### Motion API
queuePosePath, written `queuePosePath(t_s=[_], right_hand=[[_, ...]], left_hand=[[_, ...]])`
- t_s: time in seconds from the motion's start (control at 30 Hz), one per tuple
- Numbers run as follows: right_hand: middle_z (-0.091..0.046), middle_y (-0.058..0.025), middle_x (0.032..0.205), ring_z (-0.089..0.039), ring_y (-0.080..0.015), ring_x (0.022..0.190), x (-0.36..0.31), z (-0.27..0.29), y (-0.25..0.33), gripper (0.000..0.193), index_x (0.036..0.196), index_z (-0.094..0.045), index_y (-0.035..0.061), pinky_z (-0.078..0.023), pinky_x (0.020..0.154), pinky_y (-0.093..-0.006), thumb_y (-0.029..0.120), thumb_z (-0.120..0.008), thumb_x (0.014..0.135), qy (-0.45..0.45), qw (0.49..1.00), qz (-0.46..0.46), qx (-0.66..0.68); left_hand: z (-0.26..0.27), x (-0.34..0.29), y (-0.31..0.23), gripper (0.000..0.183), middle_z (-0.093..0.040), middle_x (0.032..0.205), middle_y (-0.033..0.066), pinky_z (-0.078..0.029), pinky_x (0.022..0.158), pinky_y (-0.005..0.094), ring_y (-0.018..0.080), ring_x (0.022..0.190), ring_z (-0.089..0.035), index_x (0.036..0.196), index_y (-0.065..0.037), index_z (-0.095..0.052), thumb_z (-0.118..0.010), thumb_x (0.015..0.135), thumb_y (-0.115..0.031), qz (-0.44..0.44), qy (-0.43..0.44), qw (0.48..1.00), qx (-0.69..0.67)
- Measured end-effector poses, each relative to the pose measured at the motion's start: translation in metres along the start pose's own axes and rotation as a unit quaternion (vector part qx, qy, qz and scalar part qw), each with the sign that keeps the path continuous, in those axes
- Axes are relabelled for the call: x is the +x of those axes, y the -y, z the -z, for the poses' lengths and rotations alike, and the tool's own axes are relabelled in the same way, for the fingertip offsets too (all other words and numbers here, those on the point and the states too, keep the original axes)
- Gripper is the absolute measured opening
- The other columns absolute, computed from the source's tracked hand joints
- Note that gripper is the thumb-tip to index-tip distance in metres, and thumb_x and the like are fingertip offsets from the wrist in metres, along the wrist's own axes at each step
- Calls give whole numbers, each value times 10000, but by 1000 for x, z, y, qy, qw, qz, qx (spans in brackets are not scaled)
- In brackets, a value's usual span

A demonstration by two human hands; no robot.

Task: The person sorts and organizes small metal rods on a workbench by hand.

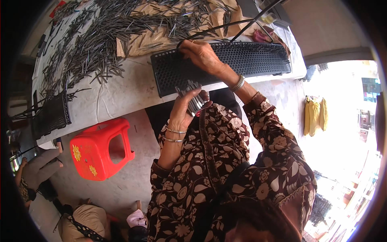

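My left hand [183, 107], with two bangles at the wrist, is closed round a bundle of short metal strips [195, 104] just below the table edge. Their silvery ends stick out past my fingers. My right hand [203, 56], wearing a watch, reaches over a black perforated rack [250, 60] full of small round holes. Its fingertips are pinched together at the rack's far left corner; what they hold, if anything, is too small to make out. Across the table lies a wide heap of loose dark strips [92, 44], partly on brown paper [141, 42].
A black metal frame [252, 21] stands behind the rack. At the table's left end sits another perforated rack [51, 115]. On the floor to my left is a red plastic stool [90, 155]. Other people [82, 222] sit at the lower left. Yellow cloth [315, 115] hangs at right.
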State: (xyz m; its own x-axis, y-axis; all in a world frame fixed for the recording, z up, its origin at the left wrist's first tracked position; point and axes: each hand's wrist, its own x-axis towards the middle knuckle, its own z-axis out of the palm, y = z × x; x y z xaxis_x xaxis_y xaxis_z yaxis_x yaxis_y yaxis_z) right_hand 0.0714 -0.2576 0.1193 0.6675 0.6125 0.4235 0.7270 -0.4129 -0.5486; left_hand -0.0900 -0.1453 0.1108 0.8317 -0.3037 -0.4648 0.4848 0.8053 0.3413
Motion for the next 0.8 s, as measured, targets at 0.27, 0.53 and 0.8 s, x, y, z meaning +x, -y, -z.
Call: queuePosePath(t_s=[0.27, 0.53, 0.8], right_hand=[[-608, -86, 998, -650, -278, 853, -4, 2, 9, 159, 1012, -679, 112, -528, 712, -381, 194, -666, 876, 2, 987, 4, -163], [-681, -133, 829, -662, -249, 794, -24, 51, 50, 330, 961, -695, 18, -517, 710, -344, 333, -684, 864, 184, 957, -153, 165], [-676, -98, 819, -647, -160, 755, -39, 51, 55, 237, 968, -650, -25, -513, 691, -290, 194, -644, 877, 204, 924, -202, 251]], left_hand=[[2, 2, 1, 220, -676, 905, 125, -585, 838, 477, 242, 887, -673, 1052, -23, -622, -654, 905, -183, 19, 3, 999, -28], [1, -3, 0, 238, -706, 892, 131, -556, 588, 282, 178, 729, -679, 1047, -20, -644, -701, 850, -142, -69, -63, 995, 41], [-12, -6, 0, 244, -712, 893, 128, -562, 595, 285, 193, 748, -701, 1036, 11, -643, -694, 849, -138, -119, -77, 988, 61]])
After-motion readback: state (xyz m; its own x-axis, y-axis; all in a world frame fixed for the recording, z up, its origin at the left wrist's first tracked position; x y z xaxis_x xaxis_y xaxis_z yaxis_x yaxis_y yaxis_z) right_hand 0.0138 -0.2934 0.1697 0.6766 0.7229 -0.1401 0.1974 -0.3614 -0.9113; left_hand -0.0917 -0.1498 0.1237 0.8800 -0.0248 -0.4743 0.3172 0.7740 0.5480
